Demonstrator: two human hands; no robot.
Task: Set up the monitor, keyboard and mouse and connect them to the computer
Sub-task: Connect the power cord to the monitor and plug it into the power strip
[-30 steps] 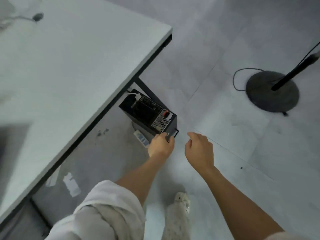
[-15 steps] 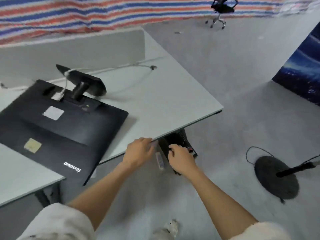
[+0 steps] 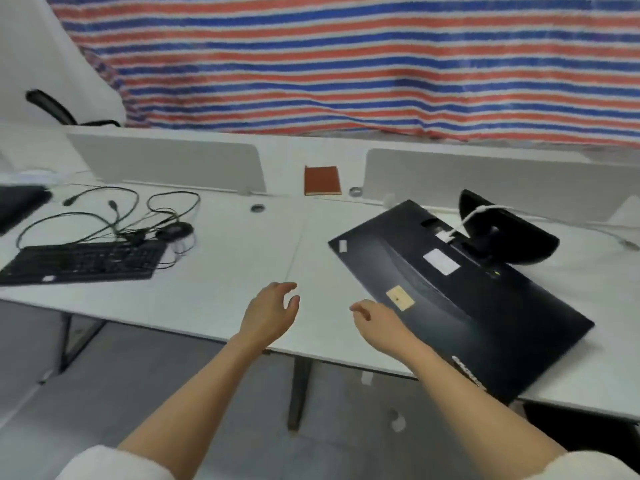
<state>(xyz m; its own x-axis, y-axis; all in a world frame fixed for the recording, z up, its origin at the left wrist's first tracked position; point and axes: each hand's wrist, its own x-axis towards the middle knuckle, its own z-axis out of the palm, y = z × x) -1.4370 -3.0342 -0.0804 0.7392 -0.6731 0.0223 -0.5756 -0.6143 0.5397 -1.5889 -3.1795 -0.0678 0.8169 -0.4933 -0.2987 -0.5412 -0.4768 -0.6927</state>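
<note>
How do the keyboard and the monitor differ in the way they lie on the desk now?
The keyboard lies keys up at the left of the desk; the monitor lies screen down at the right, its back and stand showing. The keyboard lies wholly on the desk; the monitor's near corner juts past the front edge. Black cables lie tangled behind the keyboard; a white cable runs to the monitor's back. Both are black, and no hand touches either.

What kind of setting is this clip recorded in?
Probably a makeshift office or workstation area: white desks with low divider panels, a keyboard and a face-down monitor awaiting setup, and a striped tarp hung as a backdrop.
</note>
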